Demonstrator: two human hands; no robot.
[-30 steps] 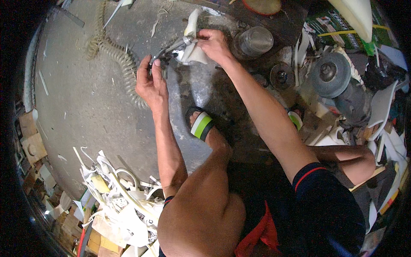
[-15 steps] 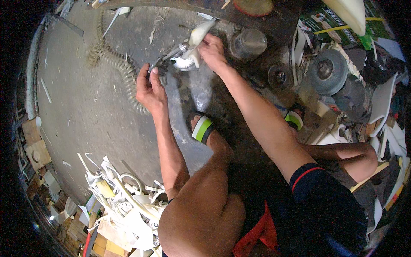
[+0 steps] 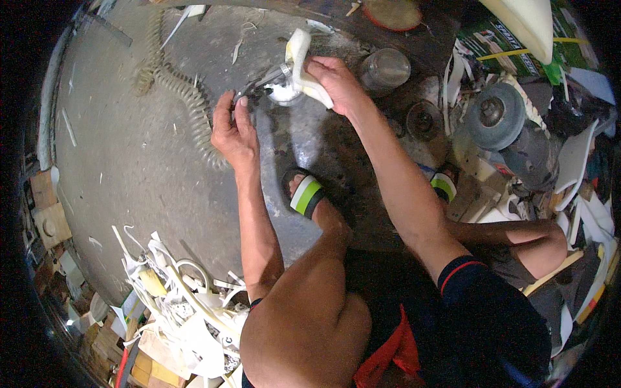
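My left hand point(image 3: 234, 129) is closed around the grip of a silver spray gun point(image 3: 266, 80), its front end pointing right. Beside the gun's front, a curved white foam piece point(image 3: 301, 61) with a yellowish patch stands tilted, gripped at its right side by my right hand point(image 3: 333, 81). The right fingers are partly hidden behind the foam. A shiny, brightly lit round part point(image 3: 283, 94) shows just below the gun. Left of my left hand, a beige coiled hose point(image 3: 184, 97) runs over the floor; where it joins the gun is hidden.
Right of my right hand stands a clear jar point(image 3: 385, 70). Farther right are a grey round-topped machine part point(image 3: 495, 115) and a green printed box point(image 3: 511, 45). White offcuts point(image 3: 194, 304) pile up at lower left. My sandalled foot point(image 3: 306, 194) is on the floor below my hands.
My right hand has moved slightly right and turned the foam piece, so its lower end now swings out to the right. My left hand and the spray gun have shifted slightly right.
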